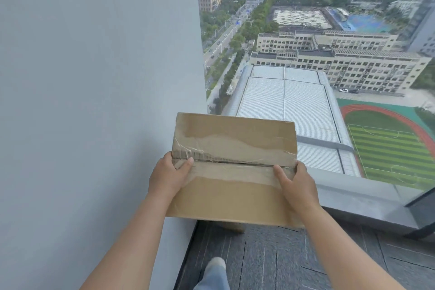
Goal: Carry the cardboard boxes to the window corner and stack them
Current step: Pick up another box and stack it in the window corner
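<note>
A flat brown cardboard box (233,167) with clear tape along its top seam is held out in front of me, level, above the floor by the window corner. My left hand (168,175) grips its left edge with the thumb on top. My right hand (295,183) grips its right edge the same way. Beneath the held box a small part of another brown box (231,227) shows near the floor; most of it is hidden.
A pale grey wall (94,101) runs along the left and meets a floor-to-ceiling window (306,54) with a grey sill (353,200). Dark grey carpet tiles (270,259) cover the floor. My foot and trouser leg (215,271) are at the bottom.
</note>
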Demonstrator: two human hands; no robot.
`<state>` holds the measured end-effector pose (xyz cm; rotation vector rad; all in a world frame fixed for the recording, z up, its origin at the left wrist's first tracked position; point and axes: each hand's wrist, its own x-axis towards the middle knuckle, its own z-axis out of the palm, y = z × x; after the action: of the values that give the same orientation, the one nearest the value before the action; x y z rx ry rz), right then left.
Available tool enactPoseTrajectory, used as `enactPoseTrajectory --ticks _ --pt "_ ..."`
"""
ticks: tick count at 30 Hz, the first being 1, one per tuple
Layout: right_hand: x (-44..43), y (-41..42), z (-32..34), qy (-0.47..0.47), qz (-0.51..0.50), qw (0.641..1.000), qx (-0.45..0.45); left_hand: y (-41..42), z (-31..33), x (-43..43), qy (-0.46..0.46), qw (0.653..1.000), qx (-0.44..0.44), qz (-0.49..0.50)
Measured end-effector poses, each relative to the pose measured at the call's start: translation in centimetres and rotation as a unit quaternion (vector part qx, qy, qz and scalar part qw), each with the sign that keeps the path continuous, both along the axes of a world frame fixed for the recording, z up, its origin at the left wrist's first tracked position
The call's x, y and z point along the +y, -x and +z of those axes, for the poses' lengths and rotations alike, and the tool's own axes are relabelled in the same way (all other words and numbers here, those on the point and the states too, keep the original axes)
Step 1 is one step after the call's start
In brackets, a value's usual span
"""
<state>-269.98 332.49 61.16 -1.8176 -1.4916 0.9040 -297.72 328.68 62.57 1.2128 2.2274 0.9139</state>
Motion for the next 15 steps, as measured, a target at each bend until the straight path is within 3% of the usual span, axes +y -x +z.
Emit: enactPoseTrajectory --ticks 8,15 --pt "12.5 4.3 -0.3 0.016 -0.053 0.998 -0.004 4.3 -0.2 15.8 0.021 0.999 0.008 -0.049" --pt "18.7 5.6 -1.5 0.061 -0.066 0.996 -0.028 5.8 -1.7 23.2 0.06 0.996 0.003 -0.07"
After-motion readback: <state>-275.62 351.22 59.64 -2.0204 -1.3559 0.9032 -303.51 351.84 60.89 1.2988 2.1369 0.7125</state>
